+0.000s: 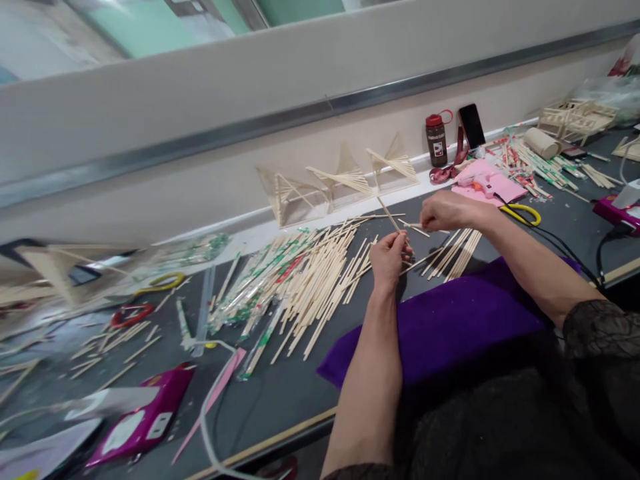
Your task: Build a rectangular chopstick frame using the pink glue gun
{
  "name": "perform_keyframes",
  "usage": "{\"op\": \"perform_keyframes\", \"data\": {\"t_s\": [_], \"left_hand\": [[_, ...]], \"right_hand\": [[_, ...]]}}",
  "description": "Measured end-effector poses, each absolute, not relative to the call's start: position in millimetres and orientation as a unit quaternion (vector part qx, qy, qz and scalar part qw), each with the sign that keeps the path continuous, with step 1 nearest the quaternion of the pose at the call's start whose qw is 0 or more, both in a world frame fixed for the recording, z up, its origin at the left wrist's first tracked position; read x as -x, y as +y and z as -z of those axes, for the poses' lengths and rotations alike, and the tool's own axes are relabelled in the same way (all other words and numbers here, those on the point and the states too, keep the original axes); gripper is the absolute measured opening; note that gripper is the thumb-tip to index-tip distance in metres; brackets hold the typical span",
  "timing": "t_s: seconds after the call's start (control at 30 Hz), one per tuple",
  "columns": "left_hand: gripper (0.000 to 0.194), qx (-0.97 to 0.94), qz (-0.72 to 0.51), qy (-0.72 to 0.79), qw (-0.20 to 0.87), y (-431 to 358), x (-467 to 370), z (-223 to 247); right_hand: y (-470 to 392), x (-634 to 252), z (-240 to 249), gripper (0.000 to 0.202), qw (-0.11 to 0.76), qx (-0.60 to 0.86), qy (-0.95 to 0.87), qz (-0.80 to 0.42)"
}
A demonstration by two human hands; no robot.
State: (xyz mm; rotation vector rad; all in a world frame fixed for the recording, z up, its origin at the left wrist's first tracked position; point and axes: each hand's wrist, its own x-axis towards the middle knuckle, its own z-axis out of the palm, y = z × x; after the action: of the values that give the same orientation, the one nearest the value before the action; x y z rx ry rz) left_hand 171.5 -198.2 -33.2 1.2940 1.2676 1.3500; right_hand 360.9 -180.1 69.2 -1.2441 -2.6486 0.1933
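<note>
My left hand [390,259] is closed round a wooden chopstick [389,214], which tilts up and away toward the wall. To its right, my right hand [447,211] is curled with its fingertips pinched together, pointing left. A pale sliver shows by those fingertips, but what they grip is too small to make out. Beneath both hands, loose chopsticks [463,252] lie side by side on the dark table. A big pile of chopsticks [320,277], some in clear wrappers with green print, spreads left of my left hand.
A purple cloth [465,317] covers the table's front edge. Stick-built models [340,179] lean along the wall. Behind my right hand are pink paper [487,180], yellow-handled scissors [523,213], a bottle [437,141] and a phone [471,127]. Leftward lie a magenta pack [145,413] and a white cable [205,413].
</note>
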Motion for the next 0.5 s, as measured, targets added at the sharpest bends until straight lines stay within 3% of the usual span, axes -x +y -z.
{"op": "perform_keyframes", "data": {"t_s": [0.07, 0.27, 0.5], "left_hand": [[0.036, -0.513, -0.541, 0.514, 0.423, -198, -170, 33], [0.043, -0.524, -0.537, 0.511, 0.418, -200, -166, 26], [0.04, -0.576, -0.521, 0.506, 0.375, -201, -162, 23]], "right_hand": [[-179, -359, -65, 0.016, 0.082, 0.42, -0.9, -0.089], [-174, -359, -54, 0.006, 0.342, 0.447, -0.776, -0.286], [-167, -340, -33, 0.009, 0.466, 0.418, -0.673, -0.394]]}}
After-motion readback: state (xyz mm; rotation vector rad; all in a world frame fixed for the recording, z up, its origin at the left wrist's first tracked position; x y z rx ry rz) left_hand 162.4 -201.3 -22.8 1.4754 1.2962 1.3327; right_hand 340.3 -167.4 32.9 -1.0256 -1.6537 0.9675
